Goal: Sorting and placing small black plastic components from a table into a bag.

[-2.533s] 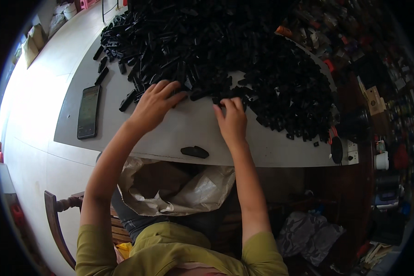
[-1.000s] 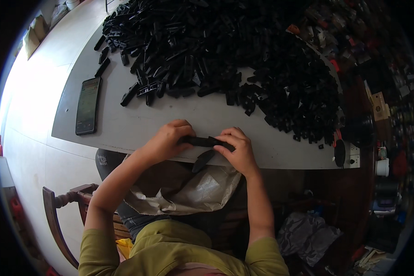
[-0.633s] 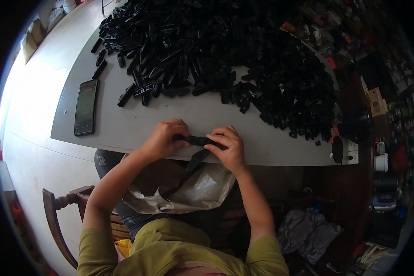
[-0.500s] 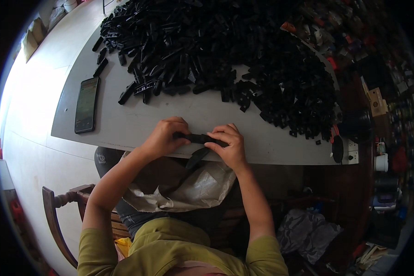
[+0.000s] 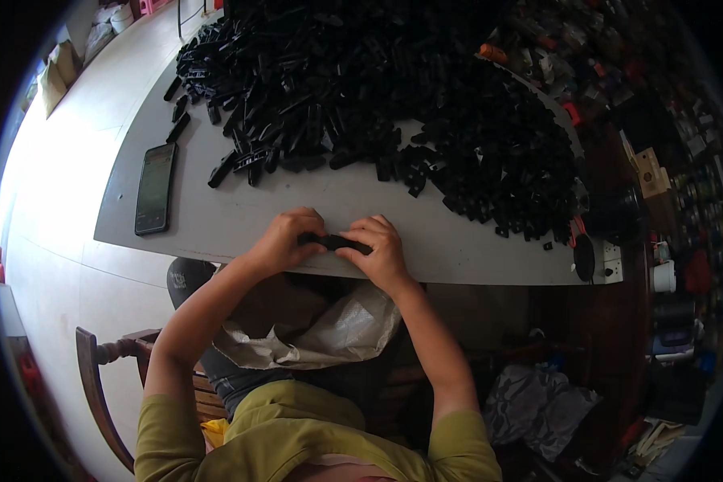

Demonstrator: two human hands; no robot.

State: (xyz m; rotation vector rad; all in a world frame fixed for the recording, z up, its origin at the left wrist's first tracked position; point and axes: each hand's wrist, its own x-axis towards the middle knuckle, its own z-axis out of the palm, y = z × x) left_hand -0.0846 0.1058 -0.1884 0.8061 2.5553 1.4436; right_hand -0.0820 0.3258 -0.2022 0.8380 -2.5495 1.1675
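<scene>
Between my two hands, just above the table's near edge, is a slim black plastic part. My left hand pinches its left end and my right hand grips the right end. The fingers cover much of the part, so its exact kind is hard to make out. Below my hands, on my lap, a pale woven sack gapes open against the table edge. Farther back lies a big heap of long black plastic parts, with smaller black pieces heaped to its right.
A dark phone lies at the left of the grey table. Near the right corner are a black object with a red-orange handle and a white socket strip. A wooden chair stands at lower left; crowded clutter fills the right side.
A second black piece hanging below my right hand, over the sack, is out of sight now. My right hand has shifted slightly left, and both hands still hold the slim part.
</scene>
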